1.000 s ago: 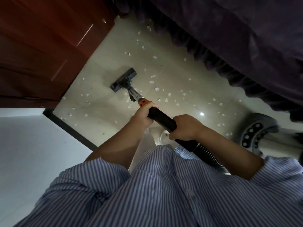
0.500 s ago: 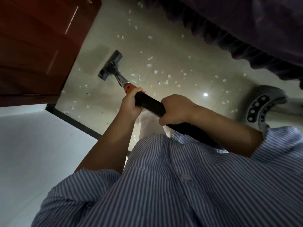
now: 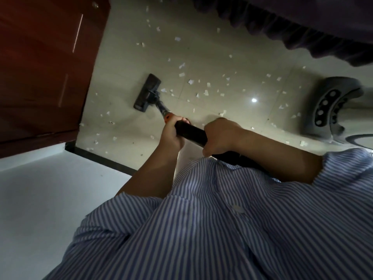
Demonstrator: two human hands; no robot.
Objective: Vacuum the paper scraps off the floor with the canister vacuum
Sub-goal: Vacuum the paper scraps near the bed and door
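Both my hands hold the black vacuum wand. My left hand grips it low, by the orange collar. My right hand grips it higher, near my striped shirt. The black floor head rests flat on the beige tile floor, close to the red-brown wooden door. Several white paper scraps lie scattered to the right of the head, beyond it and near the wall. The grey canister vacuum stands at the right edge. The hose behind my right hand is hidden by my shirt.
A red-brown wooden door borders the floor on the left. A white wall with a black skirting runs below it. Dark ruffled fabric hangs along the top right.
The floor head has swung to stand nearly parallel to the door and drawn closer to my hands. The view has shifted, and both hands kept their hold on the wand.
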